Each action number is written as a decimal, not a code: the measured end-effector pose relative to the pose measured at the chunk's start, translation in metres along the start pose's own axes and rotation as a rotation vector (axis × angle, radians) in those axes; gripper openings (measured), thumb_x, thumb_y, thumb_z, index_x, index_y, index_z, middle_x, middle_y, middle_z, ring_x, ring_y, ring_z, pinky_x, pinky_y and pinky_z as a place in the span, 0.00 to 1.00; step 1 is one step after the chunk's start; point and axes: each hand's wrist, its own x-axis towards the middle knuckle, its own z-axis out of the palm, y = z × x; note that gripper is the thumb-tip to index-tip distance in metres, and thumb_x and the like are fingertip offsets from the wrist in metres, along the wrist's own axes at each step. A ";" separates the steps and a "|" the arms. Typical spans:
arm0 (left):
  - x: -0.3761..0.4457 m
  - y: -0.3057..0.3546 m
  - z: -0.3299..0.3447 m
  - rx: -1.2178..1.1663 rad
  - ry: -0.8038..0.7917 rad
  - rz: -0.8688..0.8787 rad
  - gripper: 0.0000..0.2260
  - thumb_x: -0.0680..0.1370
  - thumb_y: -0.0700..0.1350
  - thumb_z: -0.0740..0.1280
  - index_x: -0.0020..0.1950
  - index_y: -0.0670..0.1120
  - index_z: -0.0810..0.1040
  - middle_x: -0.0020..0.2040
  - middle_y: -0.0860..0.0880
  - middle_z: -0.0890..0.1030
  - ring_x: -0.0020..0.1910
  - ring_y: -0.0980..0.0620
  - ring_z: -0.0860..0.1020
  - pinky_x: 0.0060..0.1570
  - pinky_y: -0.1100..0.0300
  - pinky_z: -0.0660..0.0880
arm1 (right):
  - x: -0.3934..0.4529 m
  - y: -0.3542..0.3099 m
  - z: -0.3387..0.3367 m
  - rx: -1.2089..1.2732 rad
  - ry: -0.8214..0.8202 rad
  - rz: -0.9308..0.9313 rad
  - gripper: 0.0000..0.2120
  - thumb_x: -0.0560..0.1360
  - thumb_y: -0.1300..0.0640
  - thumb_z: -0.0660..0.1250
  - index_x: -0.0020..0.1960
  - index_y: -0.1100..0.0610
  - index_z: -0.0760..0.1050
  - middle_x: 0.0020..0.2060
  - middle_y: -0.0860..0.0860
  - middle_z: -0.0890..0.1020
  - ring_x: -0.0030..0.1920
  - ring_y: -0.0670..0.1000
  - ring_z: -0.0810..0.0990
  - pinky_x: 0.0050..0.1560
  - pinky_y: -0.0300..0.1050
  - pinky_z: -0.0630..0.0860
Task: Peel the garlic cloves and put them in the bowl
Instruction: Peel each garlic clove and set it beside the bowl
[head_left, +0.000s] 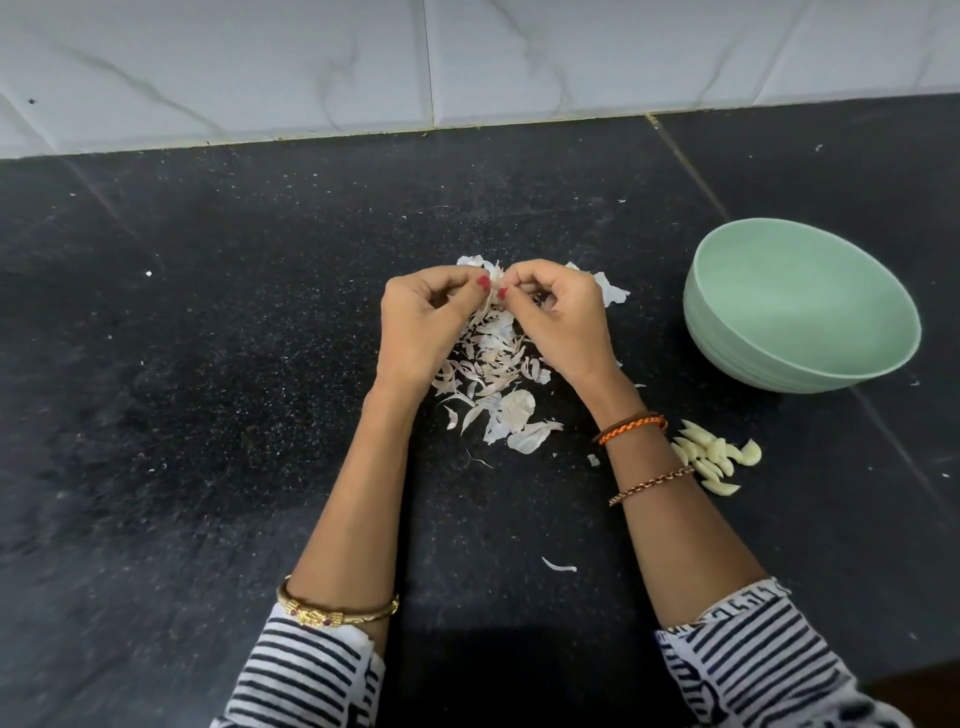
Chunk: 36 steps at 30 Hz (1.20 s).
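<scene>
Striped sleeves (306, 670) frame both hands, left hand (421, 322) and right hand (558, 317), pinching one garlic clove (496, 287); small, firm, papery-skinned, likely best gripped at its tips.

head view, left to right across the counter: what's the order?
left hand → garlic clove pinched between both hands → right hand → peeled cloves → bowl

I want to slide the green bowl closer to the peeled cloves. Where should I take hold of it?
Pinch the bowl's near rim, thumb inside, coming from the front right. It stands upright and looks empty, its wall flares too wide to wrap, and that side lies nearest the peeled cloves, clear of both hands.
</scene>
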 end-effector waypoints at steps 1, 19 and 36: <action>0.000 -0.001 -0.001 0.008 0.002 0.003 0.07 0.74 0.37 0.69 0.42 0.48 0.83 0.39 0.51 0.83 0.41 0.48 0.80 0.47 0.53 0.77 | 0.000 0.001 0.000 -0.022 -0.010 0.003 0.03 0.72 0.64 0.68 0.42 0.63 0.80 0.37 0.52 0.82 0.40 0.50 0.81 0.45 0.46 0.79; 0.002 0.000 -0.005 -0.029 -0.041 0.014 0.07 0.72 0.37 0.69 0.37 0.48 0.82 0.33 0.56 0.82 0.38 0.48 0.79 0.45 0.53 0.77 | -0.002 -0.006 -0.004 0.260 0.002 0.096 0.06 0.70 0.66 0.71 0.41 0.55 0.80 0.37 0.51 0.83 0.40 0.52 0.82 0.46 0.52 0.79; 0.003 0.003 -0.002 -0.178 0.003 -0.062 0.08 0.67 0.39 0.70 0.29 0.49 0.82 0.29 0.51 0.79 0.35 0.46 0.72 0.36 0.60 0.71 | 0.000 -0.015 -0.009 0.550 -0.137 0.149 0.09 0.70 0.70 0.68 0.36 0.58 0.81 0.30 0.47 0.82 0.34 0.42 0.80 0.41 0.34 0.75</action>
